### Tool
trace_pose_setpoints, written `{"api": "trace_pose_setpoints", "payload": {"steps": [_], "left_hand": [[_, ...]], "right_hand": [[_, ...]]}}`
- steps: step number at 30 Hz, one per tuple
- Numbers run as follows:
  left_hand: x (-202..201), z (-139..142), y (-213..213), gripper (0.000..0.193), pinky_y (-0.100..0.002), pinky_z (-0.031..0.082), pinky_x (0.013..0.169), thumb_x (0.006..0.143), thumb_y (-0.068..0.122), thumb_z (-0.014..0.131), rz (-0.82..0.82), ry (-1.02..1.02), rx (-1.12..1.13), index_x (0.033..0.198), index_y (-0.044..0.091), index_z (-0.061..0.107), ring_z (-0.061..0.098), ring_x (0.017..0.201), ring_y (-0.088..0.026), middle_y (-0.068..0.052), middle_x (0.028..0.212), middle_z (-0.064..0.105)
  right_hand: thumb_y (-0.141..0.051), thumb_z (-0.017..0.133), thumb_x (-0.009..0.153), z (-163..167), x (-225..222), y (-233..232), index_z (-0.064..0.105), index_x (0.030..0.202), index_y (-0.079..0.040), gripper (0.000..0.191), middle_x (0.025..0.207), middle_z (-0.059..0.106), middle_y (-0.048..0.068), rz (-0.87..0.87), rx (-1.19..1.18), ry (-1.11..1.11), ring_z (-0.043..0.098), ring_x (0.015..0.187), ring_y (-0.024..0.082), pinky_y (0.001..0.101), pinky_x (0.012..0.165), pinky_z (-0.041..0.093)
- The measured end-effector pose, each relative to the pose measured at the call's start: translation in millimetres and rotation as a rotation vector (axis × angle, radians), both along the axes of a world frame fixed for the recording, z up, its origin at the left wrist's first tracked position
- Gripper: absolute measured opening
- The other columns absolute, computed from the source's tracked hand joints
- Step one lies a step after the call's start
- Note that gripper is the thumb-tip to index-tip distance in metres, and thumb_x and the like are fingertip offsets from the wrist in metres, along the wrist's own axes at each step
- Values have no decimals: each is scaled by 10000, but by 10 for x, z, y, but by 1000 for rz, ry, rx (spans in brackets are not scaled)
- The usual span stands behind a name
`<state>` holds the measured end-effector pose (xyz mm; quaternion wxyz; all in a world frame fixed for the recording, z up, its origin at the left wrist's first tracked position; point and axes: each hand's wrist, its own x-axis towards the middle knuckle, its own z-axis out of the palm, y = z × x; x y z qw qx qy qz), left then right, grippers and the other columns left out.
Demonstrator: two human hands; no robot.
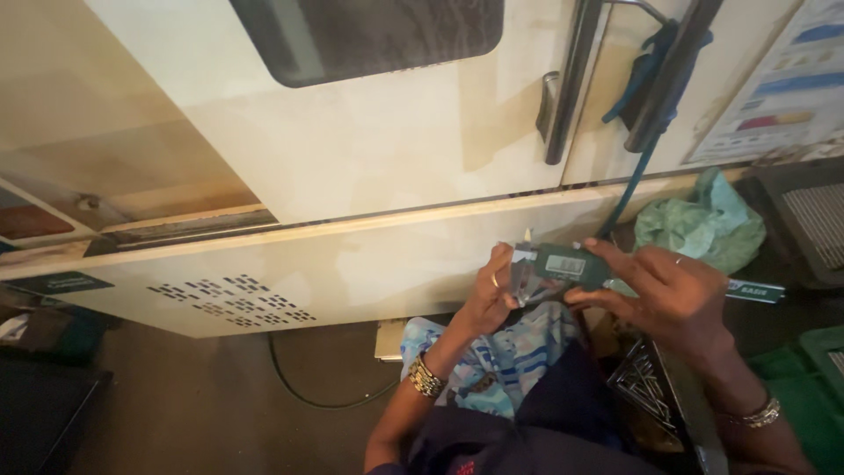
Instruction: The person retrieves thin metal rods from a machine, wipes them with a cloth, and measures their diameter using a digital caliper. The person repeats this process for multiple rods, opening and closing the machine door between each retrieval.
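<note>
We see two hands near the middle of the frame, a bit to the right. They hold a digital caliper, a dark green measuring tool w/ a little grey screen. The left hand is curled up, and its fingers pinch the shiny metal end of the caliper on the left side. We can't tell if sth small sits between the metal tips; it's too blurry. The right hand is spread over the tool's right side, thumb under, pointer finger lying along the top. The caliper's long bar sticks out to the right, past that hand.

Both wrists wear gold bangles. Below the hands, in the bottom middle, is a lap in blue patterned cloth. At bottom right a dark tray holds thin metal pins. Behind the hands, across the top of the frame, stands a big cream machine w/ a dark window and a long handle. A crumpled green bag lies at the right, just above the right hand.
</note>
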<state>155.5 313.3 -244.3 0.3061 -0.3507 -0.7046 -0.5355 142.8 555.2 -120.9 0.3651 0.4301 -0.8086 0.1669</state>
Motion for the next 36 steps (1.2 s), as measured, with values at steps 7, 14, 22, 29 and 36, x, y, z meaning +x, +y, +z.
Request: {"api": "trace_pose_setpoints", "payload": {"steps": [7,14,22,29,36], "left_hand": [[0,-21,71,579,-415,353,907,1105,582,377,32,14,-14,1143,74,652,463,965,-300,-100,1111,546],[101,50,125,572,-457,348,978,1129,565,347,-9,-12,20,1138,97,675,478,980,-295,-125,1165,583],[32,20,146,590,-389,370,868,1106,588,361,10,-29,-1,1172,76,647,445,952,-268,-81,1123,567],[57,103,117,583,-371,362,903,1116,576,368,-23,-58,25,1192,91,683,497,994,-225,-39,1217,670],[56,106,134,555,-391,384,972,1126,529,431,-84,-86,117,1361,34,515,484,1009,-212,-30,1194,703]], "right_hand": [[-527,871,707,18,34,81,735,1278,-148,699,595,444,-5,-28,24,34,415,473,121,336,449,363],[-531,865,710,-21,70,145,726,1280,-144,703,601,447,-2,-43,20,22,402,471,118,333,447,347],[-482,864,736,-88,-19,156,695,1301,-123,690,619,536,-10,-12,-13,-85,459,471,87,293,422,362],[-336,843,762,36,-6,204,658,1366,-88,678,684,623,30,22,0,-307,597,563,107,290,477,468],[-313,852,754,27,-41,112,676,1326,-66,648,776,694,46,71,-89,-369,649,631,108,262,527,519]]}}
